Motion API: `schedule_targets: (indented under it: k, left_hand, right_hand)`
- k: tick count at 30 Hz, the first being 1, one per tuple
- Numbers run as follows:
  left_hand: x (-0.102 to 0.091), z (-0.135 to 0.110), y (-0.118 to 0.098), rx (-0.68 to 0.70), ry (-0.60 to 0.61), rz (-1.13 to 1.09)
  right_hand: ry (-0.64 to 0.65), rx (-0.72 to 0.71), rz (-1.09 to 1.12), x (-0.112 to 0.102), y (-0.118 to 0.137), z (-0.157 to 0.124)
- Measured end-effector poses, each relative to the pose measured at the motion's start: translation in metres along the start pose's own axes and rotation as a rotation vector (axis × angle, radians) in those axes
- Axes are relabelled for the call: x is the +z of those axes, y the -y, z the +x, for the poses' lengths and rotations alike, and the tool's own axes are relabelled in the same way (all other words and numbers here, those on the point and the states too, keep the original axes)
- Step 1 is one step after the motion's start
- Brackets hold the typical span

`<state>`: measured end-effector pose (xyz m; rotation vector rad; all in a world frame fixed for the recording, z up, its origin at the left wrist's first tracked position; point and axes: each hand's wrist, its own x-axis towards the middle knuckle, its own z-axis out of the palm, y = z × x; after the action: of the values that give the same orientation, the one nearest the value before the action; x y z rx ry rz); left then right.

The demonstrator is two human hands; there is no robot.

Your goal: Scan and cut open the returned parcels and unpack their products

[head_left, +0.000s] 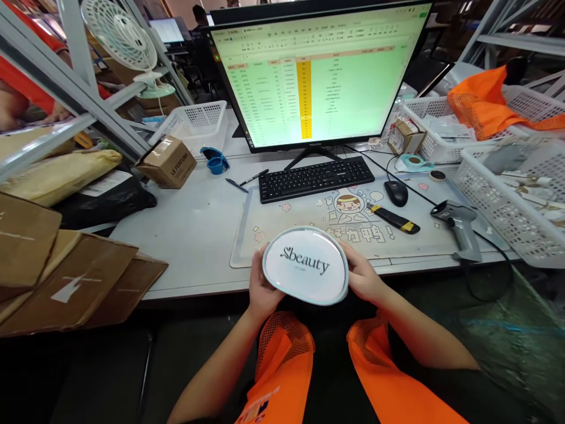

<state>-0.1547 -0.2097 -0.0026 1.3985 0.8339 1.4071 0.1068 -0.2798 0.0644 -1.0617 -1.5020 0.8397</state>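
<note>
A rounded white container with a pale blue-green rim (304, 282) is held at the front edge of the desk, its face marked "beauty" turned up toward me. My left hand (263, 288) grips its left side, and my right hand (359, 272) wraps the right side. The fingers beneath it are partly hidden. Just beyond lies a desk mat (282, 227) printed with a cartoon figure. On the mat, a yellow and black utility knife (394, 218) rests to the right of the container.
A monitor (318, 82) stands behind a black keyboard (315, 178), with a mouse (396, 192) and barcode scanner (461, 227) to the right. White baskets (489, 200) line the right side. Cartons (92, 277) and a small brown box (168, 162) sit at left, near a fan (121, 35).
</note>
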Motion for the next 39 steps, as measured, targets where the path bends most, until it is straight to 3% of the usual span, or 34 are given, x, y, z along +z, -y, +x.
schedule_targets:
  k: [2,4,6,8,10,13,17,19,22,25,28,33,39]
  left_hand:
    - [0.019,-0.003,-0.007,-0.257,-0.033,-0.225]
    - [0.034,-0.001,-0.014,-0.433,-0.013,-0.443]
    - [0.038,0.005,-0.017,-0.568,-0.049,-0.599]
    - [0.031,0.011,-0.015,-0.708,-0.065,-0.68]
    - [0.016,0.015,-0.01,-0.856,0.027,-0.738]
    - [-0.008,0.014,-0.003,-0.969,0.208,-0.811]
    - [-0.02,0.008,-0.003,-1.02,0.247,-0.854]
    - [-0.013,0.01,-0.008,-1.02,0.139,-0.872]
    - [0.009,0.023,-0.021,-0.884,-0.146,-0.915]
    - [0.039,0.041,-0.033,-0.732,-0.385,-0.933]
    - [0.064,0.052,-0.041,-0.706,-0.504,-0.887]
    - [0.082,0.047,-0.041,-0.615,-0.471,-0.754]
    - [0.079,0.023,-0.027,-0.517,-0.234,-0.66]
  right_hand:
    - [-0.177,0.028,-0.002,0.013,-0.006,0.006]
    - [-0.252,0.005,-0.07,0.022,-0.006,0.012]
    - [-0.158,-0.053,-0.15,0.022,0.0,0.016]
    - [0.043,-0.104,-0.175,0.017,0.009,0.018]
    - [0.203,-0.135,-0.157,0.011,0.016,0.017]
    - [0.16,-0.158,-0.108,0.006,0.018,0.015]
    - [0.028,-0.136,-0.049,0.01,0.014,0.014]
    - [-0.017,-0.128,-0.033,0.018,0.01,0.01]
    - [-0.172,-0.037,0.0,0.039,0.003,0.0]
    - [-0.055,0.147,0.055,0.069,-0.006,-0.005]
    - [0.049,0.278,0.123,0.093,-0.015,0.003]
    - [-0.111,0.347,0.399,0.101,-0.023,0.025]
    - [-0.18,0.449,0.616,0.096,-0.017,0.019]
